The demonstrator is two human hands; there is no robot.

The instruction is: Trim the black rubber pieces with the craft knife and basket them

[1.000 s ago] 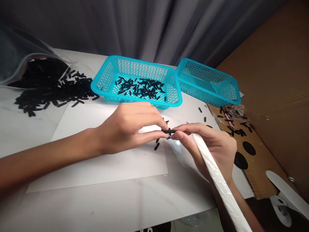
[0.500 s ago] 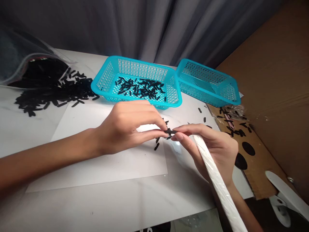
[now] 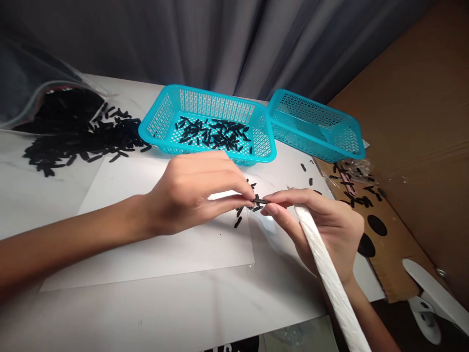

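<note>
Both hands are positioned above the desk [image 3: 176,318], fingertips near each other, with one small black strip [image 3: 261,201] spanning the gap between them. The left hand [image 3: 194,188] has its grip closed on the strip's left end, thumb below and index finger above. The right hand [image 3: 328,222] has its grip clamped on the opposite end, likewise between thumb and index finger. The strip lies nearly level, above the right edge of a white sheet [image 3: 146,259]. A white-wrapped rod [image 3: 328,266] runs through the right hand — its narrow tip projects past the index finger, and its thicker body slopes toward the lower edge of the view. Loose black pieces [image 3: 238,222] lie beneath and beside the fingertips. Behind the left hand stands a blue basket [image 3: 147,128] with many black pieces spread over its mesh floor; a second blue basket [image 3: 300,136] stands to its right. At the far left, a pile of black pieces [image 3: 78,142] extends from the mouth of a clear bag [image 3: 32,63]. Two black discs [image 3: 377,225] rest on cardboard [image 3: 390,274] at the right.
</note>
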